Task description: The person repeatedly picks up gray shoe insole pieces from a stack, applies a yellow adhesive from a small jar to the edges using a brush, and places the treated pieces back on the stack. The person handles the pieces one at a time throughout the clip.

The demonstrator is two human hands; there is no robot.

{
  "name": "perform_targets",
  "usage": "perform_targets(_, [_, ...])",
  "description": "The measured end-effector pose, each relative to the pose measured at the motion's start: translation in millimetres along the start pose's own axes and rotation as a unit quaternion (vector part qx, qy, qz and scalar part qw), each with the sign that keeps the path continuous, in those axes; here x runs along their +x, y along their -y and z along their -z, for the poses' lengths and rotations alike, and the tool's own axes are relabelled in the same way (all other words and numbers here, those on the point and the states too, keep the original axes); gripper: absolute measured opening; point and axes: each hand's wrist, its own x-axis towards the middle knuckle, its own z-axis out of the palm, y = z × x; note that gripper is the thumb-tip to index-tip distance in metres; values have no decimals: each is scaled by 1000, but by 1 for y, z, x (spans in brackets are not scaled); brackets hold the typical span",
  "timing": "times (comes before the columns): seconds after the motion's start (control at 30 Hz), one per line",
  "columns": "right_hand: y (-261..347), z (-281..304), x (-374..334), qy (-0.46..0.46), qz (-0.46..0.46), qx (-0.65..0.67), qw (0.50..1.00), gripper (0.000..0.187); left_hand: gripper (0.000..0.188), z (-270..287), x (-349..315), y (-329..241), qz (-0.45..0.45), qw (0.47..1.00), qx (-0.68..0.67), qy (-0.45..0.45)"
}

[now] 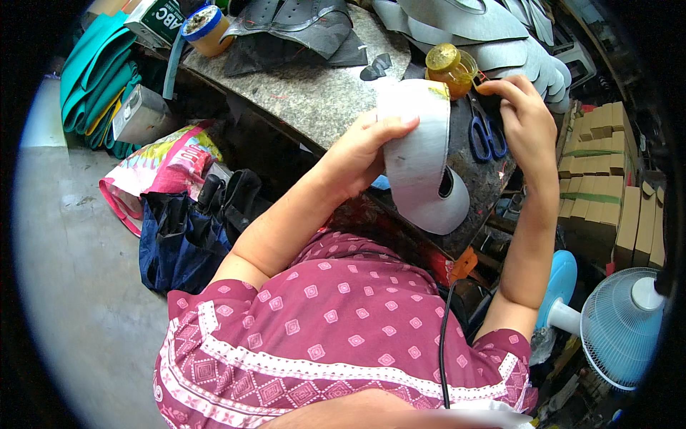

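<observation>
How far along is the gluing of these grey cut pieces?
Done: nothing clearly finished. In hand: left hand holds a curved grey felt-like cut piece; right hand is at the amber glue jar. Left: a stack of similar grey pieces waits on the worktable.

Blue scissors (487,134) and amber jar (450,69) crowd the bench's (321,93) near edge.

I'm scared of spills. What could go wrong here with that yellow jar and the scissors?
The right hand reaches close beside the yellow jar, so a nudge might tip it onto the table. The blue scissors lie just under that hand, so it could brush the blades. The grey sheet curls loosely in the left hand and may slip.
</observation>
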Motion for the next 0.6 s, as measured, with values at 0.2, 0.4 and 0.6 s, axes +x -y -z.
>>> perform_targets(0.2, [43, 11, -35, 13, 27, 454, 890, 67, 39, -10, -2, 3, -54, 994, 93, 32])
perform_targets(0.4, [52, -10, -48, -29, 50, 232, 971, 79, 32, -15, 1, 8, -83, 994, 61, -29])
perform_targets(0.6, [50, -31, -50, -40, 40, 246, 968, 78, 32, -18, -1, 9, -62, 996, 67, -3])
